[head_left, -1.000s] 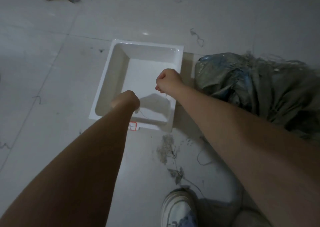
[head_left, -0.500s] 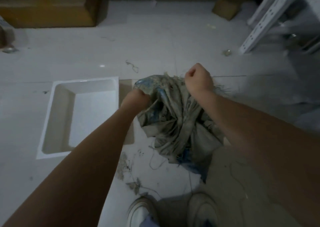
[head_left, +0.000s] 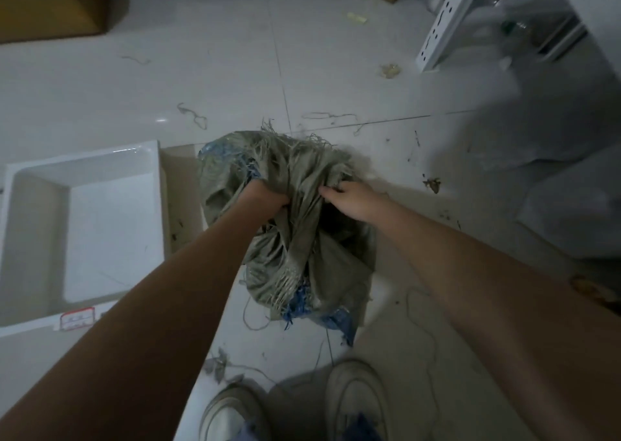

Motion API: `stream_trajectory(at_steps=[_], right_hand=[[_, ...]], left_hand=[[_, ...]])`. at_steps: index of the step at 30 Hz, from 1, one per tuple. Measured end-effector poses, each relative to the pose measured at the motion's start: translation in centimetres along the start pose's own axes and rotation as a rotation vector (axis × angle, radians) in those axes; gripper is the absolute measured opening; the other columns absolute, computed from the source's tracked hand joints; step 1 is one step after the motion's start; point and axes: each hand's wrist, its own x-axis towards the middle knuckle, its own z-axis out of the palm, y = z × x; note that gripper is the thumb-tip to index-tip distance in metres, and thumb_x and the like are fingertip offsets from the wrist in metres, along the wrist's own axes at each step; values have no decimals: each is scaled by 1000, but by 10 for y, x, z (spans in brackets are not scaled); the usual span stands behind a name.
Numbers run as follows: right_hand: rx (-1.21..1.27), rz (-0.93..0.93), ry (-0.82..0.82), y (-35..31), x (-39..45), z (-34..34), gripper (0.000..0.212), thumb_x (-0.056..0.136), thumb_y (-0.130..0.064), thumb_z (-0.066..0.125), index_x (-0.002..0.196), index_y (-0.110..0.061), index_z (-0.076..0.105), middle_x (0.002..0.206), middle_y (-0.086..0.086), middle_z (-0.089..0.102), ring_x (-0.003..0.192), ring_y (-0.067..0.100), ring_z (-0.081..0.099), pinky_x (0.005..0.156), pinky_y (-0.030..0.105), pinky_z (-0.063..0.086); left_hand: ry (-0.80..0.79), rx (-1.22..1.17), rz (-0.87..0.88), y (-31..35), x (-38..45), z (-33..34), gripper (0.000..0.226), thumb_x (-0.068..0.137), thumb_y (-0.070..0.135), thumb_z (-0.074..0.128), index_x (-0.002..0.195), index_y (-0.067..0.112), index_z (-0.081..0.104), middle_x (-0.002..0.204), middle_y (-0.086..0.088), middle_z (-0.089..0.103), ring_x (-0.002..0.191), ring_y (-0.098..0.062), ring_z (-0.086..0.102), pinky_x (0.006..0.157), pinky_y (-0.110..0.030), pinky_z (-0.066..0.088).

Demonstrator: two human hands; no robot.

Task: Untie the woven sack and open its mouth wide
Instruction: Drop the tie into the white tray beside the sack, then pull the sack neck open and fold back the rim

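Pale tiled floor, dim light, littered with loose threads and scraps; a shallow white rectangular tray lies at left, brown cardboard boxes beyond it, a white perforated metal upright at upper right. The crumpled grey-green woven sack with frayed blue strands stands on the floor between the tray and my shoes, just in front of me.

Risks, as I judge them: the weave is already shredding at the rim, so a hard pull apart could tear the cloth or strip more strands rather than spread the mouth. If a tie remains among the twisted folds, which I cannot make out, pulling would tighten it. The sack sits loosely, so an uneven tug could tip it toward the tray and spill whatever it holds.

Grip: my left hand is buried in the gathered cloth, clenched on a bunch of it, fingers hidden. My right hand lies on the folds opposite, its fingertips curled and pinching a ridge of fabric, narrowly closed. The two hands are near each other, with a dark gap in the folds below the right one.
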Motion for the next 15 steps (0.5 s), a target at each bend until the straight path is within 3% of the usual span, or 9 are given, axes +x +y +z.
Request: stream_trajectory(at_steps=[2,4,5,7,9,12,15], right_hand=[[1,-90,144,-6,-6,-1,41,94,-47,43,77,-12,59,88,10,60,97,29,56,75,29,39],[135,-136,188,-17,-14,-12,39,94,-34,49,60,-16,44,65,2,47,78,24,52,59,28,36],[246,-133,141,-23,-18,-19,35,94,-32,50,63,-16,47,66,1,48,78,23,53,61,28,41],[490,-102,20,-38,-34,-35,25,94,-38,48,88,-16,56,86,5,59,89,25,59,79,33,54],[649,-53,-56,-54,-52,-50,33,93,-47,44,106,-19,54,104,7,62,95,24,61,82,37,57],[768,-53,-90,-84,-79,-70,40,92,-55,36,112,-24,52,98,2,62,90,20,62,75,35,56],[784,-96,-18,-113,-115,-93,44,91,-54,38,121,-25,53,110,2,62,101,21,59,87,38,53]], left_hand=[[13,64,-13,5,-8,-10,36,85,18,64,116,0,57,104,-19,63,96,-33,63,90,-41,53],[20,91,-37,16,-17,-21,23,86,16,62,105,4,57,85,-15,60,84,-30,62,83,-46,56],[21,71,-53,24,-24,-27,17,86,15,61,99,6,55,79,-13,59,80,-31,62,77,-48,58],[25,-3,-59,39,-39,-37,18,85,11,62,100,7,54,81,-15,60,79,-33,64,68,-47,60],[52,-97,-41,55,-56,-45,29,84,6,64,111,2,56,96,-18,61,91,-37,65,75,-47,58],[123,-227,32,80,-82,-52,33,84,2,60,116,-3,55,102,-20,61,92,-36,62,77,-42,53],[168,-339,73,102,-111,-62,31,84,3,57,115,-3,56,104,-22,62,90,-34,60,77,-39,52]])
